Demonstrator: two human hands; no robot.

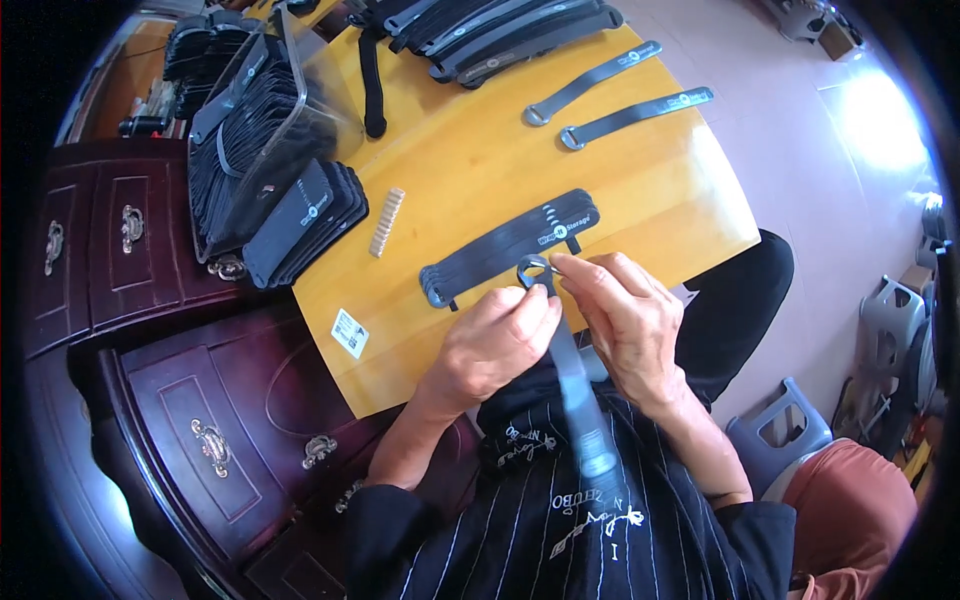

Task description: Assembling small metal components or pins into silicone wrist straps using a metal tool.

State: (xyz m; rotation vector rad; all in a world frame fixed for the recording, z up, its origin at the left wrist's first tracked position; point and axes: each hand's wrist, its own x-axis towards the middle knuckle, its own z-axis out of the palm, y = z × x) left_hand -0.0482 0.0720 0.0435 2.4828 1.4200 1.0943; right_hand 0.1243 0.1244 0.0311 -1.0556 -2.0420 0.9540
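From where I stand, both hands meet near the middle of the frame over the near edge of the yellow bench. The left hand's grip is closed on a dark strap, just below its ring; the right hand pinches the ring's right side. The strap's tail hangs toward the lower centre, before a striped black shirt. Just above lies a strap bundle; two loose straps rest upper right.
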